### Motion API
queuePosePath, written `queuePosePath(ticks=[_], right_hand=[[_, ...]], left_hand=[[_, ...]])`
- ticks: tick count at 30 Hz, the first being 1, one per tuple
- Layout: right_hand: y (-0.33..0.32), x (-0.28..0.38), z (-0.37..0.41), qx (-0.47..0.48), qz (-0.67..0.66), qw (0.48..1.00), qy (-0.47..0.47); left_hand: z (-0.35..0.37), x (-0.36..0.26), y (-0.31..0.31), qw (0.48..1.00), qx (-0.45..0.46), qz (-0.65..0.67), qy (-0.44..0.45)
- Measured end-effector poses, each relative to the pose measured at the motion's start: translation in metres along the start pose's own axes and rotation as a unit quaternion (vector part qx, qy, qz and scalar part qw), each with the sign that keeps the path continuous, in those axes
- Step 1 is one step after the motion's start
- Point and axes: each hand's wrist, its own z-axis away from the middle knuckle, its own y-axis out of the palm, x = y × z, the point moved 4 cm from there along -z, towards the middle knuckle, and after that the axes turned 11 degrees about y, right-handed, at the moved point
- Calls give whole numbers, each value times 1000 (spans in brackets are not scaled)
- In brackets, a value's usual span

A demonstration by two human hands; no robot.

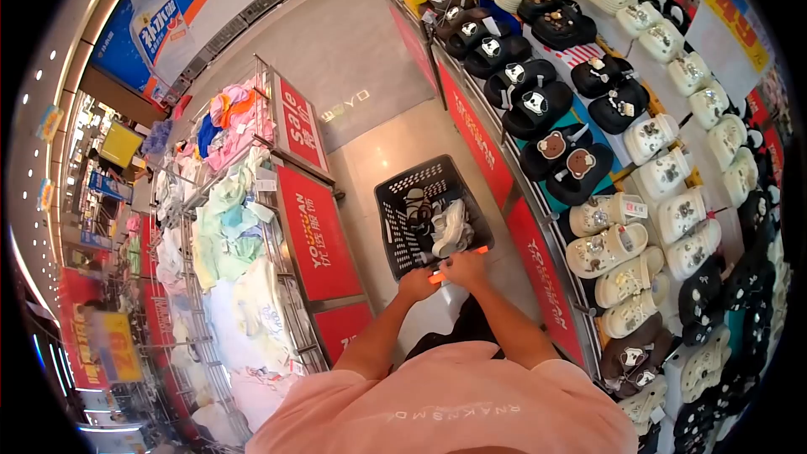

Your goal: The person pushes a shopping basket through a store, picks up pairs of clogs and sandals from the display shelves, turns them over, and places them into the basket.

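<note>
Both hands are closed round the orange handle [481,250] of a black shopping basket [388,240]. My left hand [418,285] grips its left part and my right hand [462,269] is close beside it, towards the right end. Inside the basket lie white shoes [451,229] and darker footwear [416,202]. The basket is in front of me, between two rows of displays. What supports it from below is hidden.
On the left, a metal rack [271,151] with red panels holds folded clothes [231,227]. A long stand [479,139] on the right bears black sandals [538,105] and cream clogs [605,250]. The aisle floor [370,42] runs ahead, towards a blue banner [122,50].
</note>
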Motion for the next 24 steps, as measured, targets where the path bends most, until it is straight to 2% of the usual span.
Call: queuePosePath(ticks=[4,7,14,16,19,20,24], right_hand=[[-14,12,-34,30,-11,999,-11],[-11,22,-61,52,8,999,-7],[-25,50,-103,71,-3,997,8],[-26,56,-122,47,1,999,-2],[-30,68,-139,49,17,999,18],[-33,72,-144,57,26,998,25],[-36,90,-170,52,57,996,38]], left_hand=[[-30,10,-20,999,27,-7,-18],[-46,23,-32,999,13,11,-30],[-78,50,-57,998,48,4,-43],[-92,55,-71,998,52,0,-43],[-105,67,-83,1000,7,0,4],[-113,73,-84,1000,25,-1,6],[-132,91,-99,999,-20,-10,26]])
